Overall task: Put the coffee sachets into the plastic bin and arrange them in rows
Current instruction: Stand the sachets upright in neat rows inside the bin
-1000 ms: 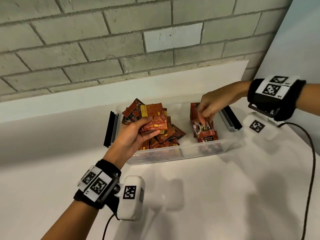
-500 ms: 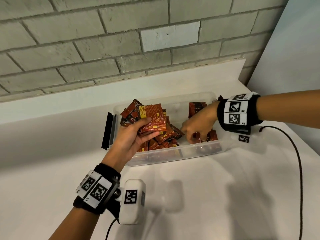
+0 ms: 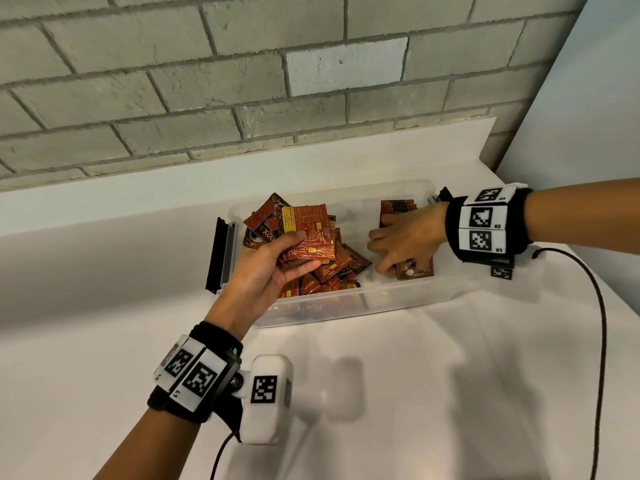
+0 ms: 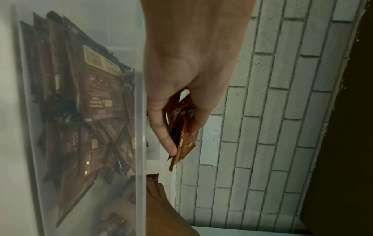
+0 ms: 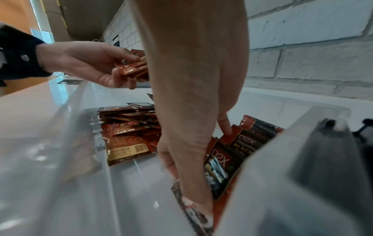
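Observation:
A clear plastic bin (image 3: pixel 346 308) stands on the white counter. Red coffee sachets lie in a loose pile (image 3: pixel 332 275) in its left half. A short row of sachets (image 3: pixel 398 209) stands along the right end. My left hand (image 3: pixel 277 268) hovers over the pile and grips a small stack of sachets (image 3: pixel 308 237) between thumb and fingers; the left wrist view shows that stack (image 4: pixel 183 143) edge-on. My right hand (image 3: pixel 401 244) is inside the bin with fingers spread over the row, its fingertips (image 3: pixel 384 268) at the front sachet (image 3: pixel 415 270). In the right wrist view a finger (image 5: pixel 226 127) touches the row (image 5: pixel 242 143).
Black latch clips sit at the bin's left end (image 3: pixel 218 258) and right end (image 3: pixel 441 195). A grey brick wall (image 3: pixel 242 81) rises behind the counter's raised back edge. A black cable (image 3: pixel 602 341) runs across the counter on the right, near a pale side wall.
My right hand came down from above the row, reached to its front end, and now lies spread over the row. The left hand kept its stack almost still.

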`<state>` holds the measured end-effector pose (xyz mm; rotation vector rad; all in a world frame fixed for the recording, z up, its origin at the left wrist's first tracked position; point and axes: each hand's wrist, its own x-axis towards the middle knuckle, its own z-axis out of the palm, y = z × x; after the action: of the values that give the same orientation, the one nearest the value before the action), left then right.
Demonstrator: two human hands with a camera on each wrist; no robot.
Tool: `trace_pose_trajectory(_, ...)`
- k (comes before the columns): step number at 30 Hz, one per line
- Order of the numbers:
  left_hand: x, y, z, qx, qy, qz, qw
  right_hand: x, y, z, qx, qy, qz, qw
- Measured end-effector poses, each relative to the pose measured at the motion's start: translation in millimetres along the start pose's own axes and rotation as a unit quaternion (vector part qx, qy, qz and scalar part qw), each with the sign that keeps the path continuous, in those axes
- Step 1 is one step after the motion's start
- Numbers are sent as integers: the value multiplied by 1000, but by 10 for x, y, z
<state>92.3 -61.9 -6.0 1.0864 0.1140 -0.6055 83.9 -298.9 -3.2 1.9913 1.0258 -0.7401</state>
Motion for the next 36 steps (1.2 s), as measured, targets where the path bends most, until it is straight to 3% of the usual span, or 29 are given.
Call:
trace_pose_trajectory(9, 7, -4, -8, 9, -3, 1, 1000, -19, 60, 128, -62, 32, 28, 997)
trace_pose_trajectory(16, -1, 6, 0, 19, -3, -6, 1000, -34, 126, 141, 24, 21, -14, 999)
trace_pose_trajectory(21, -31, 7, 38, 35, -10, -12, 999, -31, 128, 125, 69, 37, -2, 997)
trace_pose_trajectory(23, -44, 13, 51, 38, -14, -13, 999, -81, 166, 84, 138, 45, 23, 989)
trace_pose_trajectory(25, -53, 20, 60, 35, -18, -14, 999, -209, 235, 10, 265, 74, 68, 959)
trace_pose_trajectory(27, -60, 23, 78, 31, -27, -17, 999, -379, 308, -94, 384, 154, 125, 902)
trace_pose_trajectory(30, -68, 21, 125, 28, -48, -21, 998, -607, 315, -337, 530, 308, 174, 771)
trace_pose_trajectory(32, -72, 15, 170, 22, -58, -24, 998, -670, 222, -478, 628, 322, 168, 688)
trace_pose_trajectory(36, -94, 0, 277, 34, -71, -25, 997, -574, 6, -526, 707, 311, 143, 618)
